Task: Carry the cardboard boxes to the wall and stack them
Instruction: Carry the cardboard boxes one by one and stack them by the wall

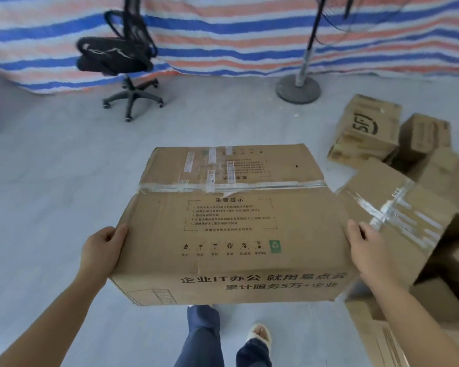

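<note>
A large taped cardboard box with black printed text is held up off the grey floor in front of me. My left hand grips its left side, thumb on the top edge. My right hand grips its right side, thumb on top, fingers hidden behind the box wall. Several other cardboard boxes lie in a loose pile on the floor at the right, one marked SF. The striped tarpaulin wall hangs at the far side.
A black office chair stands at the far left before the tarpaulin. A fan stand with a round base is at the far right of centre. Open grey floor lies to the left. My legs and a slipper show below the box.
</note>
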